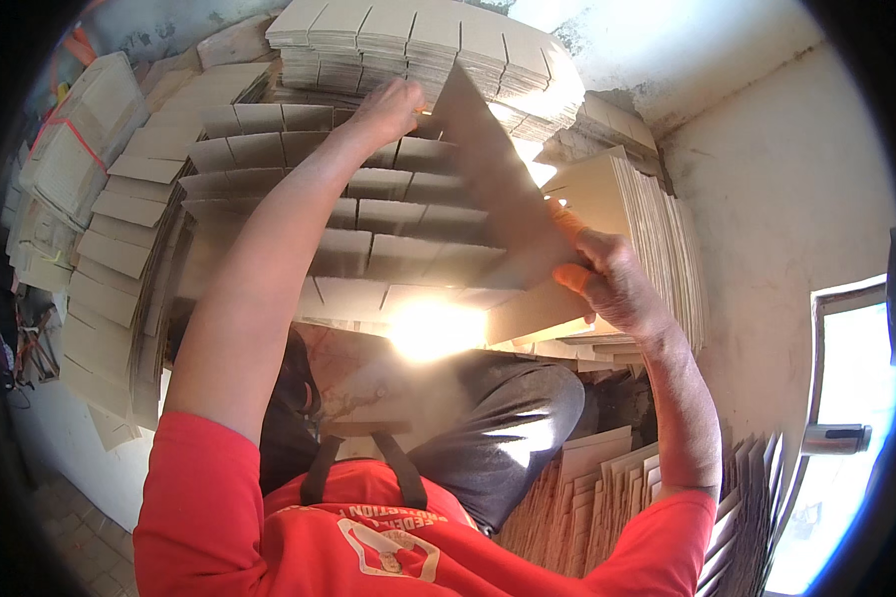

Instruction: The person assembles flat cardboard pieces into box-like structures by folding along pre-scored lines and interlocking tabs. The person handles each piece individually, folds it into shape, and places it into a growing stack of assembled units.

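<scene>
Your right hand (612, 284) clamps a cardboard sheet (508, 199) over the slotted cardboard strips' (393, 217) right edge; your left hand (390, 109) (grip I can't tell), well apart, is at their far edge.

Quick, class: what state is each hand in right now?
Left hand: fingers curled over the slotted strips; whether it grips anything cannot be told.
Right hand: closed, holding a cardboard sheet.

We stretch our left arm (279, 259) far forward, left grip (390, 107) curled; our right elbow (705, 463) bends, right grip (612, 277) pinching between thumb (571, 279) and fingers (567, 221).
</scene>
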The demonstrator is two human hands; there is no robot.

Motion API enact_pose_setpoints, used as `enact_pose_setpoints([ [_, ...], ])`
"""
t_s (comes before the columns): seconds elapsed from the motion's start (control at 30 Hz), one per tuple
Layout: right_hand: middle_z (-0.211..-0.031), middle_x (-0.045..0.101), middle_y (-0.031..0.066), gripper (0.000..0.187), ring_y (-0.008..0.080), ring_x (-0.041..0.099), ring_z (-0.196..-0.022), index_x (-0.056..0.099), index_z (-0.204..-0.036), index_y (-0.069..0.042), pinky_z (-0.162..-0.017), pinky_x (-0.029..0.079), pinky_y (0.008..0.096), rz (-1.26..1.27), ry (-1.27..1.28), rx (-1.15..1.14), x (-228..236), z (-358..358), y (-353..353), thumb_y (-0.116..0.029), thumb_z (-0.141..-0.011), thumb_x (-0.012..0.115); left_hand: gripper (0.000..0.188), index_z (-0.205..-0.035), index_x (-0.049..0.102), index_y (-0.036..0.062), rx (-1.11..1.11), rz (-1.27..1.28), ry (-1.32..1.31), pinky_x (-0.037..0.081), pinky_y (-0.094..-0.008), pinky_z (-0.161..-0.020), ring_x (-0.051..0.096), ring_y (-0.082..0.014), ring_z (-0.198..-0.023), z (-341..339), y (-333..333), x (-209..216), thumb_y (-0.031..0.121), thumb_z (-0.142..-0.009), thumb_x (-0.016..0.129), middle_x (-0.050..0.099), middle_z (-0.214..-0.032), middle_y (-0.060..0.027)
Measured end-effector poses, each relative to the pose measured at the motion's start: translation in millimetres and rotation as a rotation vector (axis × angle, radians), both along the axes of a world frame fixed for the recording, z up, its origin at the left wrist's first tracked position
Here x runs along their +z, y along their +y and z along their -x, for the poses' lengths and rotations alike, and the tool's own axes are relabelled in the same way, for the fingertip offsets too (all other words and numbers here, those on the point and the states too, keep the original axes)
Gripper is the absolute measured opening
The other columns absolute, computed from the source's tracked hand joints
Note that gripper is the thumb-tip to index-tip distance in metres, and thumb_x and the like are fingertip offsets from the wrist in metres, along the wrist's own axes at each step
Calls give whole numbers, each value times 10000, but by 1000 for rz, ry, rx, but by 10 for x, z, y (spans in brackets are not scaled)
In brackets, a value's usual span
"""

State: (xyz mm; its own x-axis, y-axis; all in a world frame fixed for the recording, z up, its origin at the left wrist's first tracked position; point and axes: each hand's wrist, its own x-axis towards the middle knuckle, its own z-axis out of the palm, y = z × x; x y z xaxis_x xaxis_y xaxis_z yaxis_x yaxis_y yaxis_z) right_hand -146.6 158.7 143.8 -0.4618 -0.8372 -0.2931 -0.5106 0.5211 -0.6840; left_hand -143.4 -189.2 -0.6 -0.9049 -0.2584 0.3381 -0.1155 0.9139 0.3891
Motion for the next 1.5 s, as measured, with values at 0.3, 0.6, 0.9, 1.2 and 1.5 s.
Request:
enact_pose_setpoints([
  [0.3,-742,631,161,429,254,564,-617,600,-1252,7,-560,473,338,83,666,299,-683,27,176,83,-832,556,159,-925,699,-3,22,-73,100,485,-415,-737,644,-354,-863,-245,79,297,60,-781,672,678,-919,-182],
  [0.6,-1145,613,167,638,333,566,-1100,483,-1340,41,-896,501,420,-371,1102,-516,-1258,730,1328,-204,-820,760,216,-952,721,-10,162,-374,359,456,-337,-635,559,-128,-660,-1530,291,1000,184,-856,723,676,-734,-104],
  [0.9,-1065,657,214,414,374,619,-1012,587,-1142,-5,-867,476,451,-16,828,-858,-1404,1020,1511,-159,-792,746,802,-1503,362,84,-209,127,15,300,-424,-1163,319,-333,-1437,-2046,1187,1118,325,-833,732,362,-1543,-157],
  [1.2,-915,666,193,307,260,606,-736,563,-1162,54,-704,490,342,569,1019,-847,-967,771,1596,-71,-894,646,817,-1515,225,-25,-277,63,-145,177,-434,-1214,221,-337,-1476,-936,1886,199,565,-979,403,245,-1567,-251],
  [1.5,-1217,645,101,626,128,626,-1025,398,-1472,-5,-895,520,250,995,332,-538,473,-182,889,113,-883,576,793,-1425,384,-31,-150,-23,44,278,-433,-1166,332,-344,-1420,-1235,1731,495,586,-939,495,429,-1475,-201],
])
